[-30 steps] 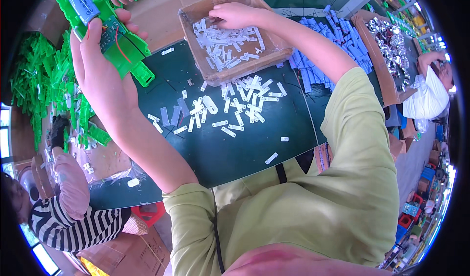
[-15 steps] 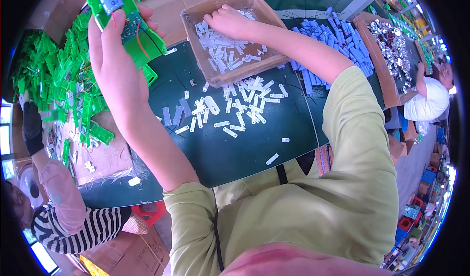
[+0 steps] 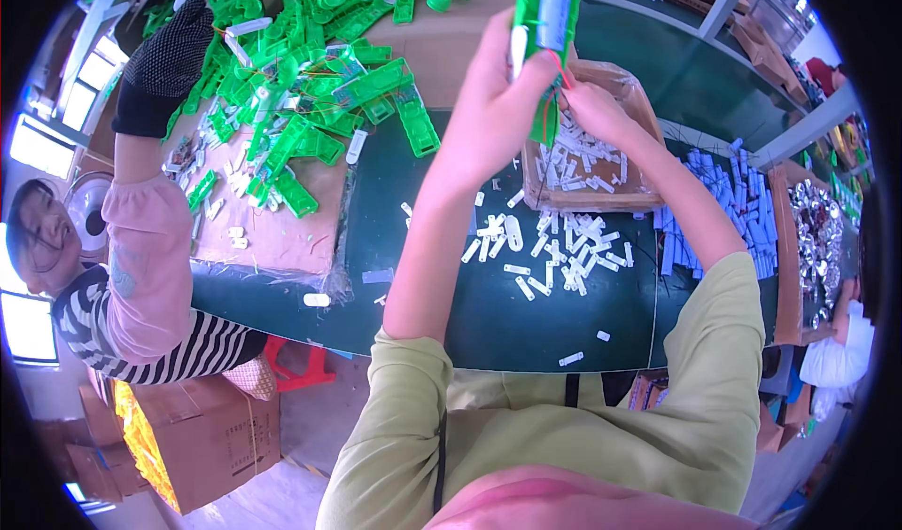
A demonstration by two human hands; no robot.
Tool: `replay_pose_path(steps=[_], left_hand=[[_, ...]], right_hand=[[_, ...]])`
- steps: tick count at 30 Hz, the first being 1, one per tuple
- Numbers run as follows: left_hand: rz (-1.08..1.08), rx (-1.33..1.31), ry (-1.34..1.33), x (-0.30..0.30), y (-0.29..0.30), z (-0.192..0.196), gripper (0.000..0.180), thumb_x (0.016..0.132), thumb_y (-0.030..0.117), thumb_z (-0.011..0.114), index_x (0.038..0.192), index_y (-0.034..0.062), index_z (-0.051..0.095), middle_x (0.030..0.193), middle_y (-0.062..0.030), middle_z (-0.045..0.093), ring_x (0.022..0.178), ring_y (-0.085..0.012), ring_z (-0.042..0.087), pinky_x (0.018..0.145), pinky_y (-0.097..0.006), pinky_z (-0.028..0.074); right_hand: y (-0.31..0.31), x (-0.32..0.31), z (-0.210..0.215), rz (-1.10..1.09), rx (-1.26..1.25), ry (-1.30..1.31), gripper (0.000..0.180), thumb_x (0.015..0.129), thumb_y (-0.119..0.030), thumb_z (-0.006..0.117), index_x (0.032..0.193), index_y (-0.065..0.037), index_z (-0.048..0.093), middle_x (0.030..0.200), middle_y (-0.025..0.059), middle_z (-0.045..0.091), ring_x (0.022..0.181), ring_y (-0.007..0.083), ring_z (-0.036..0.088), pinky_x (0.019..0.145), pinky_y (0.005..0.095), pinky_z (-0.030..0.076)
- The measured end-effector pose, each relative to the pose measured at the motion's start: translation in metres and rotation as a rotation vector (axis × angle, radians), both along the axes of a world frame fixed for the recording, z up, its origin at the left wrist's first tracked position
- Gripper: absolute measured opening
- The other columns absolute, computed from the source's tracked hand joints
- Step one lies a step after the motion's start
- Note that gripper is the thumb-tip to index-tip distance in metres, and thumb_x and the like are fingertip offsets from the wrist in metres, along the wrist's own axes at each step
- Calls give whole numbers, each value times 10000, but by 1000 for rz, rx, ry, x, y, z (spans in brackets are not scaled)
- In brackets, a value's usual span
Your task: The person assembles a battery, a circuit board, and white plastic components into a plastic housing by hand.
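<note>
My left hand (image 3: 498, 107) is closed round a green plastic housing (image 3: 546, 128), raised above the table at the top of the view. A blue cylindrical cell (image 3: 556, 8) lies in the housing, and red wires show near my thumb. Close beside the housing's lower end is my right hand (image 3: 601, 115), over a plastic-lined cardboard box (image 3: 592, 199) of small white pieces. Its fingers look drawn together, but the tips are partly hidden, and what they hold cannot be made out. More white plastic strips (image 3: 578, 253) lie scattered on the dark green table (image 3: 507, 328) below.
Green housings (image 3: 376, 84) with wires are heaped at left on cardboard. A co-worker's black-gloved hand (image 3: 164, 70) reaches over that heap. Blue wired cylinders (image 3: 719, 206) lie right of the box, beside a carton of shiny round parts (image 3: 813, 239). Another person sits far right.
My view has swung left, so the scene sits further right. My right hand has come out of the white pieces to the green housing in my left hand. The co-worker's glove has risen.
</note>
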State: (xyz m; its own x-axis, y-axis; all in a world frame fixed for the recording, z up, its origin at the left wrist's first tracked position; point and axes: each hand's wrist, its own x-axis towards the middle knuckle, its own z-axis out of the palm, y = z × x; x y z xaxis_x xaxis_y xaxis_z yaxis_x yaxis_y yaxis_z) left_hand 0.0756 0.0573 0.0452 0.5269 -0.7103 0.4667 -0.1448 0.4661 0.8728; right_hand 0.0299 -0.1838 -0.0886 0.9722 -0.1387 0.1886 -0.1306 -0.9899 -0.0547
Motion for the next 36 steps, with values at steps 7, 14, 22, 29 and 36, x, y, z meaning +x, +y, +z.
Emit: replay_pose_path(steps=[7,14,22,29,36], left_hand=[[-146,96,9,-5,0,1,419,890,129,486,1272,-1,375,1018,-83,533,930,-131,498,834,-281,419],[-183,121,-8,-8,-2,1,421,874,132,493,1258,-3,384,1005,-91,531,922,-140,501,810,-285,425],[-153,93,-129,-13,-4,0,413,874,117,493,1259,2,396,969,-71,541,876,-119,521,772,-273,440],[-229,98,-86,-13,-4,-2,408,884,93,489,1268,0,391,957,-55,552,836,-113,534,746,-274,451],[-230,85,-94,-11,0,-5,396,869,100,493,1239,-6,398,929,-69,535,867,-124,531,756,-269,450]], right_hand=[[14,-8,14,40,29,-86,87,767,-48,505,837,-20,546,863,143,610,848,281,613,748,376,494],[16,-9,13,50,102,-171,67,767,-66,515,814,-25,539,785,156,619,764,297,631,683,383,513],[26,-19,22,128,322,-347,202,780,-204,557,871,-25,579,801,174,637,777,348,627,668,441,504],[21,-14,14,52,412,-302,221,796,-237,539,925,-68,601,883,184,643,865,356,614,710,438,493],[40,-23,42,117,223,-253,200,751,-170,570,884,-23,592,793,204,638,771,363,631,684,460,501]])
